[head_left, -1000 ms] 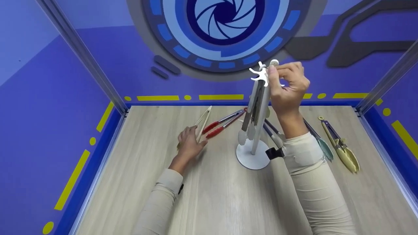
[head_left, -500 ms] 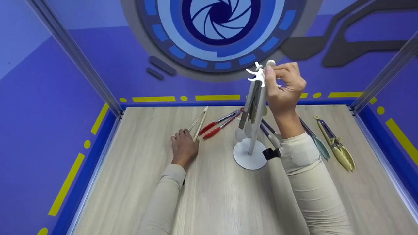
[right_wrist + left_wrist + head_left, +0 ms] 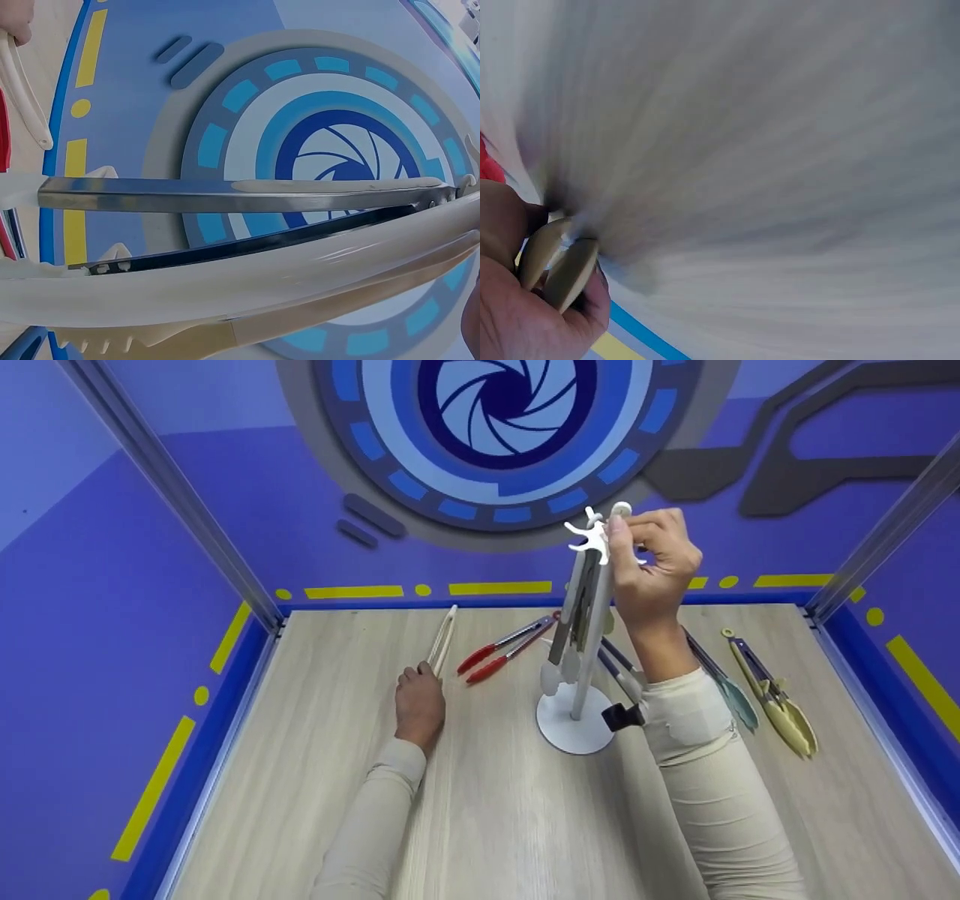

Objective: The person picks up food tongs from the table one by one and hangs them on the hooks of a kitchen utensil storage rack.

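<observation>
My left hand [image 3: 420,705] grips a pair of cream tongs [image 3: 444,637] low over the table, hinge end pointing to the back wall. In the left wrist view, the tongs' two beige tips [image 3: 571,275] lie within the curled fingers. My right hand [image 3: 654,568] pinches the top of a white stand [image 3: 575,735] with curved hooks [image 3: 591,538]; the exact spot under the fingertips is hidden. Metal-and-white tongs [image 3: 225,196] hang from the stand, and beige tongs [image 3: 202,341] show beside its post [image 3: 300,274].
Red tongs [image 3: 506,649] lie between the left hand and the stand. Dark-handled tongs [image 3: 621,671] lie behind the stand. Teal tongs [image 3: 739,697] and yellow tongs [image 3: 787,712] lie to the right. Blue walls [image 3: 187,532] close off the back and sides.
My left hand has closed around the cream tongs, whose arms have come together and swung slightly left. The right hand stays at the stand's top.
</observation>
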{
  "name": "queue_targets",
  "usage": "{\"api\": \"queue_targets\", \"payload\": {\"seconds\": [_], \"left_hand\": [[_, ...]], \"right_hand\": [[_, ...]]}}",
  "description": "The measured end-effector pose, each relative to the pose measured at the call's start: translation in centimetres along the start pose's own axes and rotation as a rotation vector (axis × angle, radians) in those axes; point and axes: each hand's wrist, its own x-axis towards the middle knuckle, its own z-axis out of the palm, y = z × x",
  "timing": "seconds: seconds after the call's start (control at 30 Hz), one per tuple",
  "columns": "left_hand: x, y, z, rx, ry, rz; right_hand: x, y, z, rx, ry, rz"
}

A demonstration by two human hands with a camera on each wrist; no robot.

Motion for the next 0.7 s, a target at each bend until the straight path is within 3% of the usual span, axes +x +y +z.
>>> {"api": "queue_targets", "payload": {"seconds": [0.17,0.3,0.4,0.53,0.7], "left_hand": [[-0.1,0.0,-0.1,-0.049,0.037,-0.013],[-0.1,0.0,0.3,0.030,0.066,0.019],[0.0,-0.3,0.4,0.097,0.007,0.040],[0.4,-1.0,0.4,0.094,-0.119,0.045],[0.5,-2.0,0.9,0.047,-0.130,0.034]], "right_hand": [[0.0,-0.1,0.0,-0.005,-0.002,0.003],[0.0,-0.1,-0.1,-0.009,-0.006,0.008],[-0.1,-0.1,0.0,-0.009,-0.006,0.011],[-0.1,-0.2,0.1,-0.006,0.004,0.008],[-0.1,-0.3,0.2,-0.002,0.023,0.001]]}}
